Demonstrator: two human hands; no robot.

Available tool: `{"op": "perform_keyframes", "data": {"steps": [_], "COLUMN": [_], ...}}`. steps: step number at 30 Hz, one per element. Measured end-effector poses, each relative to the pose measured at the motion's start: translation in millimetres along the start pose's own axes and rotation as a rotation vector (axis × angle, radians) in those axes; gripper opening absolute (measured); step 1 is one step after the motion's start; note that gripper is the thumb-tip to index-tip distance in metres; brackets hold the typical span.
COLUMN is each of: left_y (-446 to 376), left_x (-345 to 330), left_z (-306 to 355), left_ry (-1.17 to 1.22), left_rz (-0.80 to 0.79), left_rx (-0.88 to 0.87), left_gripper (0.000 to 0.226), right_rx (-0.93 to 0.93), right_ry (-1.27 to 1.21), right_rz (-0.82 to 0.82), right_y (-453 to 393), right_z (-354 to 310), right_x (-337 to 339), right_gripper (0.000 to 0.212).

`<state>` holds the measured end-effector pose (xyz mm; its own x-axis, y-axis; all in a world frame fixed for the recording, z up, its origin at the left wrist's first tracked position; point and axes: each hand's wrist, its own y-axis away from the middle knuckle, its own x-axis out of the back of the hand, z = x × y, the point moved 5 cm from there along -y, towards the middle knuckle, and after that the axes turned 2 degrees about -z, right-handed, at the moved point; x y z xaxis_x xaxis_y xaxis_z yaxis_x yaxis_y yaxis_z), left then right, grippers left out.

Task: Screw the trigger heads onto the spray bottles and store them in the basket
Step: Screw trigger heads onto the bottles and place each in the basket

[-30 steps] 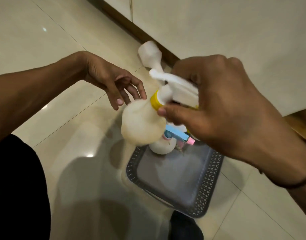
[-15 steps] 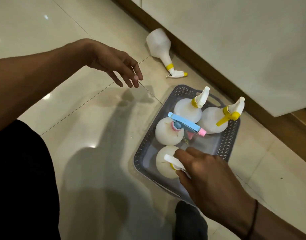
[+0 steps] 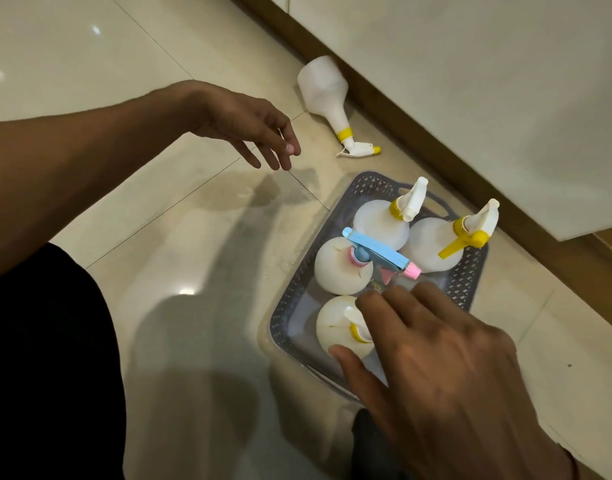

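Observation:
A grey perforated basket (image 3: 288, 308) sits on the tiled floor and holds several white spray bottles standing upright with trigger heads on. The nearest bottle (image 3: 334, 327) has a yellow collar. My right hand (image 3: 436, 368) hovers just over it with fingers spread, the thumb tip at the bottle's side, gripping nothing. A bottle with a blue and pink trigger (image 3: 339, 271) stands behind it. Another white bottle with a yellow collar (image 3: 323, 93) lies on its side on the floor beyond the basket. My left hand (image 3: 245, 128) hangs open above the floor, left of that bottle.
A pale cabinet front (image 3: 470, 98) with a brown wooden base strip (image 3: 384, 109) runs diagonally behind the basket. My dark-clothed leg (image 3: 45, 358) fills the lower left. Glossy tile floor (image 3: 141, 220) lies left of the basket.
My right hand lowered the yellow-collared bottle into the basket's near corner, then let go and spread its fingers above it. My left hand stayed open, drifting slightly.

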<state>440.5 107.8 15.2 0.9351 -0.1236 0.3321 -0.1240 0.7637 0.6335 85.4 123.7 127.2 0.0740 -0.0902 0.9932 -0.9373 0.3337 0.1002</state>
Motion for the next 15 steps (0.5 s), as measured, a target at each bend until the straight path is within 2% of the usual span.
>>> {"op": "perform_keyframes", "data": {"steps": [6, 11, 15], "left_y": [-4.1, -4.1, -2.9], "left_x": [-9.0, -9.0, -3.2], "left_z": [18.3, 27.4, 29.3], "left_ry": [0.012, 0.045, 0.077], "left_rz": [0.031, 0.062, 0.135], "left_rx": [-0.069, -0.138, -0.184], "left_gripper": [0.025, 0.013, 0.008], "right_rx": [0.039, 0.05, -0.007], "right_ry": [-0.012, -0.099, -0.154], "right_rz": [0.024, 0.116, 0.103], "right_y": [-52.6, -110.4, -174.5], "right_z": [-7.6, -1.7, 19.2], "right_x": [20.3, 32.6, 28.7], "right_gripper": [0.029, 0.032, 0.037]}}
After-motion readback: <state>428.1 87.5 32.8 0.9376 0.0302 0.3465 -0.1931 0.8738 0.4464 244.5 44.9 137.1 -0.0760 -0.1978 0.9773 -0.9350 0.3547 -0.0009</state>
